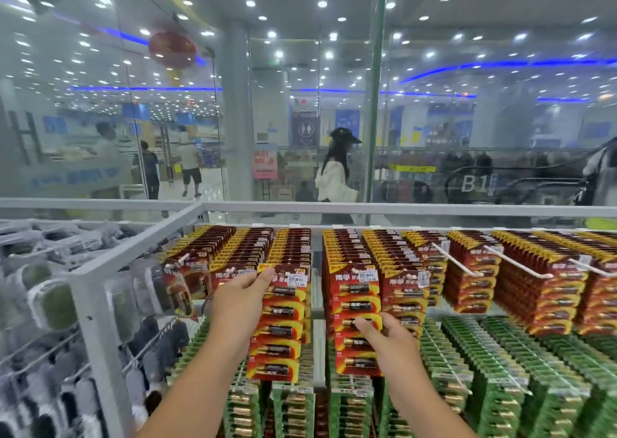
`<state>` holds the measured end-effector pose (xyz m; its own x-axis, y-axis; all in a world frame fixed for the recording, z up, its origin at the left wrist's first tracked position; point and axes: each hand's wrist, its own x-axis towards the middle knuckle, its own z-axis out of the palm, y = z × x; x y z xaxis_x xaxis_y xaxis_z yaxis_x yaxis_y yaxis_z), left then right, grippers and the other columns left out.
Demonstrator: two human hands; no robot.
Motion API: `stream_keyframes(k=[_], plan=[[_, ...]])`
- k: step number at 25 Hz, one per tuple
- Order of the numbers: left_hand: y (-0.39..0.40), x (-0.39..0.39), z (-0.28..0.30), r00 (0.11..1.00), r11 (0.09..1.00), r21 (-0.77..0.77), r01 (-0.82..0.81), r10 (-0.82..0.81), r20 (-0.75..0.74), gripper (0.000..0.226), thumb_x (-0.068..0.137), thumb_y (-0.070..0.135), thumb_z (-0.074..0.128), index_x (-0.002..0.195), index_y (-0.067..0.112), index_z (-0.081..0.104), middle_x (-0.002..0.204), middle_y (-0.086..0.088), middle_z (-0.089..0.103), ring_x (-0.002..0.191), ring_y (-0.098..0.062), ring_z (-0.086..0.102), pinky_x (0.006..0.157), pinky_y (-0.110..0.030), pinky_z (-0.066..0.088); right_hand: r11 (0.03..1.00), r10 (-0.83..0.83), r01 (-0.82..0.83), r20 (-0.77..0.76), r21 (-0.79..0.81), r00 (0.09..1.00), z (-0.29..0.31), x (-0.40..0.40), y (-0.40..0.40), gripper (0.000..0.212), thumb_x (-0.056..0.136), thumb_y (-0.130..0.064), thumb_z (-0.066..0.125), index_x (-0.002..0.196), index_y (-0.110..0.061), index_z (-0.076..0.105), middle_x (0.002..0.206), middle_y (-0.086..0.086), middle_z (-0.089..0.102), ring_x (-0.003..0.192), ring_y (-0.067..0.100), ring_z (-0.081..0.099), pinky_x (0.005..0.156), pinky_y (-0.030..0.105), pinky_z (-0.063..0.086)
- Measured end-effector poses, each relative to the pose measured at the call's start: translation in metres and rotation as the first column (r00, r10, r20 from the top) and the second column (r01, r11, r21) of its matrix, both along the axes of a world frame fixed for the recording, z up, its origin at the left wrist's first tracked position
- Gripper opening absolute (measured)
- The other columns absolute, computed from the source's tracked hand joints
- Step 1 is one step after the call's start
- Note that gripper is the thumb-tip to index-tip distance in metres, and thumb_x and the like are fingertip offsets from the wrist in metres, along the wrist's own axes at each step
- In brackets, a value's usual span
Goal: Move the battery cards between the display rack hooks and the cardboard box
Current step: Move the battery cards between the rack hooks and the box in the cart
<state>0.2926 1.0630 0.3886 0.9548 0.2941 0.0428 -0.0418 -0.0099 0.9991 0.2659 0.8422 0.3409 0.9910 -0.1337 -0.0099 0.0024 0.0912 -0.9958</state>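
Rows of red and yellow battery cards [354, 307] hang on white hooks [454, 260] of the display rack. My left hand [242, 301] grips the top left edge of a long strip of red battery cards [278, 331], thumb on its front near the price sticker. My right hand [384, 341] pinches the lower part of the neighbouring strip of red cards, thumb on the front. The cardboard box is not in view.
Green battery cards [500, 381] fill the lower hooks. A grey metal rack frame [100, 304] stands at the left with dark packaged goods [50, 304] beyond it. Behind the rack is a glass wall [300, 120]; people walk in the mall beyond.
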Motion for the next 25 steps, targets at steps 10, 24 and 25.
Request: stream_keyframes(k=[10,24,25], plan=[[-0.004,0.017,-0.013,0.999,0.997,0.072,-0.042,0.042,-0.003,0.036,0.093,0.055,0.068,0.102,0.021,0.077,0.088,-0.013,0.077,0.086,-0.037,0.074,0.091,-0.055,0.06,0.999,0.003,-0.006,0.063,0.047,0.998,0.003,0.004,0.005,0.027,0.103,-0.027,0.062,0.08,-0.035,0.049,0.091,-0.019,0.052,0.08,-0.005,0.045,0.094,0.033,0.035],[-0.008,0.003,-0.037,0.986,0.894,0.428,-0.128,0.069,0.15,0.04,0.101,0.046,0.058,0.128,0.017,0.062,0.099,0.014,0.064,0.083,0.005,0.056,0.063,-0.015,0.041,0.969,-0.179,0.181,0.027,-0.169,0.984,-0.031,0.02,-0.003,0.037,0.097,-0.042,0.069,0.127,-0.022,0.058,0.11,-0.013,0.057,0.1,0.007,0.056,0.093,0.027,0.044],[-0.006,-0.001,-0.043,0.99,0.908,0.408,-0.097,0.044,0.137,0.044,0.1,0.046,0.06,0.134,0.017,0.059,0.107,0.012,0.065,0.088,0.004,0.057,0.068,-0.016,0.044,0.96,-0.198,0.201,0.035,-0.194,0.98,-0.033,0.016,-0.003,0.047,0.097,-0.042,0.069,0.136,-0.02,0.057,0.118,-0.011,0.059,0.107,0.01,0.056,0.098,0.029,0.045]])
